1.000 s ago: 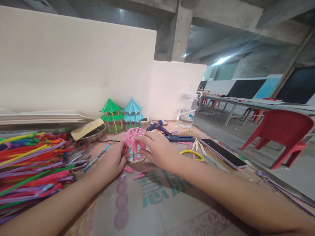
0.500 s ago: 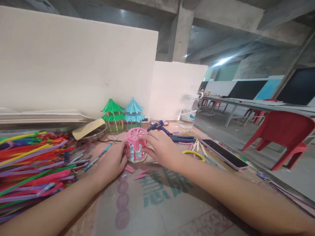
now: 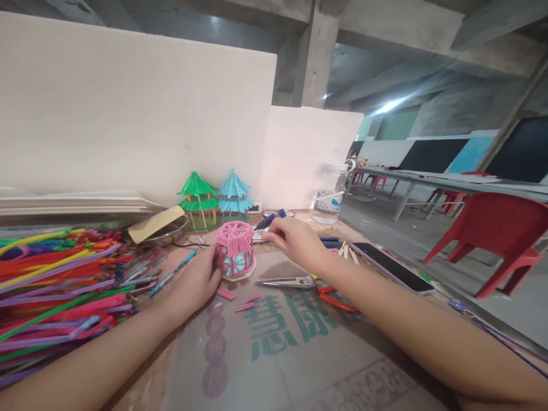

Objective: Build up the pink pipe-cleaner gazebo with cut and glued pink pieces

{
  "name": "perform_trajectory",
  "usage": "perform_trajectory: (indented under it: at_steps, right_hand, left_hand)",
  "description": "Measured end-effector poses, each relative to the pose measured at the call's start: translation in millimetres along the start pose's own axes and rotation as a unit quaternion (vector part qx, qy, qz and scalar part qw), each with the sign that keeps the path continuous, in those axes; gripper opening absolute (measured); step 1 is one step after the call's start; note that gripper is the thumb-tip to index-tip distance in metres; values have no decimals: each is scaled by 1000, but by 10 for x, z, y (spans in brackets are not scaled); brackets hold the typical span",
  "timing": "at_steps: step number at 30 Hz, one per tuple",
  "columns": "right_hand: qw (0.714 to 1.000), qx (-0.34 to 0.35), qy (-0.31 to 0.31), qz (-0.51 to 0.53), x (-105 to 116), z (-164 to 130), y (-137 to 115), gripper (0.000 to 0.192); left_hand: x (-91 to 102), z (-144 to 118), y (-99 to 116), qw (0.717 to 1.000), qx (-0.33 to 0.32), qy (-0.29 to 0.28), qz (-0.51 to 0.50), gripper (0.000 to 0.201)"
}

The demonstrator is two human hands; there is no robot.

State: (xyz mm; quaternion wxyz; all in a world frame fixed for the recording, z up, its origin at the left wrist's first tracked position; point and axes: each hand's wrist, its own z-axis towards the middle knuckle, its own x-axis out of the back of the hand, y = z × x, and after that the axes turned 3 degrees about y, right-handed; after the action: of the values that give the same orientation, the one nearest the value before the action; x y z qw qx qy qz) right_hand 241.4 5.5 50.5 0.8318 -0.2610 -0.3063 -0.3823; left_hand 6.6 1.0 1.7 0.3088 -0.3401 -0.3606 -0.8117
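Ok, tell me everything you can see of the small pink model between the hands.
The pink model is a small round pavilion-like frame that looks made of cut pink straws: a flat top ring with spokes like a wheel and upright posts hung with short pieces. It stands upright on a pale disc base with light blue inside, on the printed cardboard sheet. The left hand touches its lower left side; the right hand is just right of it, not touching.

Your left hand (image 3: pixel 194 281) lay low, fingers curled, forearm stretched in from the lower left. Your right hand (image 3: pixel 295 241) reached farther forward, fingers pinched, arm extended from the lower right.
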Motion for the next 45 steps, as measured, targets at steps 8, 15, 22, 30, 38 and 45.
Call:
perform_trajectory:
  at_steps: [8, 15, 22, 30, 38, 45]
  right_hand:
    - [989, -99, -94, -49, -45, 42, 448, 16]
    - [975, -177, -126, -46, -160, 152, 661, 31]
    - [956, -257, -136, -39, -267, 372, 789, 40]
    - [954, -270, -133, 16, -367, 352, 789, 24]
    - [947, -247, -78, 189, 23, 181, 554, 25]
    - [895, -241, -49, 371, 190, -3, 242, 20]
  left_hand:
    - [-15, -7, -17, 1000, 3, 11, -2, 18]
    - [-28, -16, -47, 1000, 10, 15, -12, 17]
    - [-48, -16, -78, 1000, 13, 18, -14, 15]
    - [-28, -27, -59, 1000, 20, 1, 21, 16]
    - [-10, -18, -8, 1000, 24, 3, -11, 19]
    - [48, -17, 82, 999, 36, -8, 3, 23]
